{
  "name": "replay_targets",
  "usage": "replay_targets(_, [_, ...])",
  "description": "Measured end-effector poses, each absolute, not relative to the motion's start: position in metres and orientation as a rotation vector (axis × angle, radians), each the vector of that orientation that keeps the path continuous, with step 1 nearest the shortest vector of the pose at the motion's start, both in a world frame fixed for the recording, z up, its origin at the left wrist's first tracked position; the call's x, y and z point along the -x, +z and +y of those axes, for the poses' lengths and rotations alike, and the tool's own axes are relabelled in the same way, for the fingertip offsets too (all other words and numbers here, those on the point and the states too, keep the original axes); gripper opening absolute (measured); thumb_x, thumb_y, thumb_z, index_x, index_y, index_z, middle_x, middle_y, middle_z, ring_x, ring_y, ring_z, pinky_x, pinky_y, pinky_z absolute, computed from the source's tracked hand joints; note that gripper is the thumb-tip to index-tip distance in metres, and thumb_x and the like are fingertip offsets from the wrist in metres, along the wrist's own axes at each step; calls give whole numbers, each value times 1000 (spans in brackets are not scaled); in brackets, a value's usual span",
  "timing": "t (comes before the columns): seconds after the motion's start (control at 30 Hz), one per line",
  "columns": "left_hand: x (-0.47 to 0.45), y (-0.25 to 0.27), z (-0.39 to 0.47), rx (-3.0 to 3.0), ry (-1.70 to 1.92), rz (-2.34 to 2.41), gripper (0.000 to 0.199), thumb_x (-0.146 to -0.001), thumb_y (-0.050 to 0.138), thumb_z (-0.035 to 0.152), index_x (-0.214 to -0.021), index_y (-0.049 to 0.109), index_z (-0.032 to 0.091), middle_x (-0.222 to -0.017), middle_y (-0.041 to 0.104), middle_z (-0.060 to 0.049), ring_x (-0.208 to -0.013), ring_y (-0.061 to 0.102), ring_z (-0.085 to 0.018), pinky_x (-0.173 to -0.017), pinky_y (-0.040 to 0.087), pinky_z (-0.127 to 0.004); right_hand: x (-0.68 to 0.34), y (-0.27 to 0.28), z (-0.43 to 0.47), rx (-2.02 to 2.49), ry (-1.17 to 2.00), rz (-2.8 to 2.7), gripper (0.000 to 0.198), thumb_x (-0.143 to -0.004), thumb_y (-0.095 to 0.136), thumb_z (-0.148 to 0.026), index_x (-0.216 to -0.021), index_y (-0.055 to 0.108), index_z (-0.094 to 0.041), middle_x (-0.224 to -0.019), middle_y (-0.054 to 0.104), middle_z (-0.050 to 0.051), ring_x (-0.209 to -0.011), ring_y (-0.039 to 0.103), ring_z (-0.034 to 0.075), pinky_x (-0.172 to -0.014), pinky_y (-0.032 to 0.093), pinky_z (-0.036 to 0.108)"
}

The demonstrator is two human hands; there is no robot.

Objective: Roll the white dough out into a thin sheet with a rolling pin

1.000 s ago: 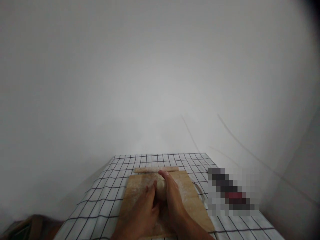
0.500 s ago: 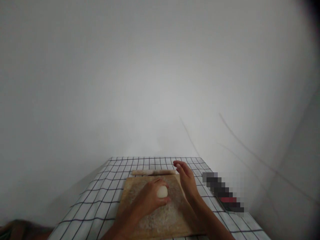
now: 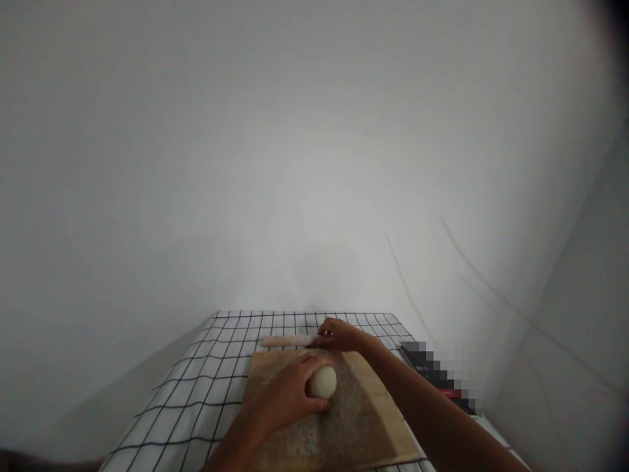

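Observation:
A pale, round dough ball (image 3: 323,382) sits in the curve of my left hand (image 3: 295,387), with the thumb on its near side and the fingers on its far side. Beneath them lies a floured wooden board (image 3: 363,413). Beyond the board's far edge a light wooden rolling pin (image 3: 285,341) lies crosswise. My right hand (image 3: 337,334) is at the pin's right part, its thumb and fingers curled around it. That end of the pin is hidden by the hand.
A white cloth with a dark grid (image 3: 196,373) covers the table. On its right edge is a dark item with a red stripe (image 3: 427,370), partly blurred out by blocks. A pale wall (image 3: 314,164) rises right behind the table.
My right hand has moved left and down from above the board's far right corner onto the rolling pin, and its fingers have curled. My left hand still holds the dough ball, which shows more fully.

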State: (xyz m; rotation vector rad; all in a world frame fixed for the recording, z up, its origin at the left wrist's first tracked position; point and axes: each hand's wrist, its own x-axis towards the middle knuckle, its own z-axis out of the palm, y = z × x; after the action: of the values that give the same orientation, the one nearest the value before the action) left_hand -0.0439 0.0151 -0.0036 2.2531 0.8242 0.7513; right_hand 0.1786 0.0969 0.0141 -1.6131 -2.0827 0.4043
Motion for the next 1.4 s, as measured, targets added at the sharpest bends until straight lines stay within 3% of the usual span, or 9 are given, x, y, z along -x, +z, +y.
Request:
replay_targets(0.17, [44, -1, 17, -2231, 710, 788, 77, -69, 84, 28, -141, 58, 34, -143, 62, -2, -129, 59, -30, -110, 46, -41, -181, 25, 94, 1720, 243, -2116, 21, -90, 70, -40, -97, 71, -20, -93, 78, 7, -85, 68, 22, -77, 43, 28])
replay_targets(0.27, [55, 11, 24, -2173, 925, 835, 41, -84, 73, 40, -123, 68, 26, -125, 71, -5, -113, 66, -25, -98, 53, -38, -201, 41, 85, 1824, 109, -2078, 33, -106, 44, -41, -108, 69, -19, -95, 77, 9, -85, 69, 22, -76, 41, 29])
replay_targets(0.3, [59, 16, 27, -2144, 1081, 890, 26, -92, 64, 43, -109, 71, 24, -111, 74, -4, -102, 68, -23, -91, 54, -36, -209, 48, 80, 1861, 70, -2058, 42, -108, 35, -42, -107, 70, -19, -93, 77, 9, -84, 69, 22, -75, 41, 29])
replay_targets(0.37, [68, 28, 30, -2086, 1430, 1017, 28, -100, 52, 44, -94, 70, 23, -96, 74, -4, -92, 67, -21, -85, 54, -34, -226, 62, 66, 1917, 17, -2044, 60, -110, 24, -48, -91, 73, -20, -85, 76, 10, -79, 69, 23, -73, 41, 30])
replay_targets(0.5, [74, 43, 27, -2147, 1797, 1080, 25, -102, 51, 40, -100, 68, 23, -103, 72, -5, -104, 64, -22, -96, 50, -38, -241, 78, 36, 2016, -125, -2102, 67, -108, 27, -51, -73, 75, -20, -78, 75, 14, -75, 70, 27, -72, 40, 34])
replay_targets(0.83, [52, 29, 16, -2271, 1233, 1274, 34, -106, 36, 41, -120, 62, 26, -131, 67, -6, -121, 63, -23, -102, 49, -40, -196, 68, 4, 1898, -42, -2332, 57, -103, 38, -49, -76, 80, -20, -82, 78, 15, -81, 72, 29, -79, 45, 38])
replay_targets(1.03, [52, 28, 12, -2328, 934, 1573, 38, -106, 26, 37, -106, 62, 24, -115, 72, -8, -107, 69, -26, -88, 50, -39, -188, 66, 8, 1860, 98, -2331, 55, -100, 43, -48, -63, 73, -21, -73, 75, 13, -76, 71, 30, -77, 45, 39])
replay_targets(1.2, [55, 20, 19, -2317, 924, 1566, 39, -106, 25, 37, -111, 61, 23, -124, 68, -9, -118, 64, -26, -96, 50, -41, -193, 59, 18, 1859, 385, -2328, 53, -100, 45, -43, -58, 69, -21, -60, 69, 10, -66, 67, 25, -71, 45, 36])
replay_targets(1.4, [57, -1, 32, -2380, 825, 1562, 40, -105, 27, 30, -119, 63, 21, -127, 70, -10, -119, 64, -24, -106, 46, -42, -195, 49, 25, 1807, 320, -2636, 55, -107, 30, -38, -85, 75, -16, -79, 76, 12, -74, 70, 24, -71, 46, 33])
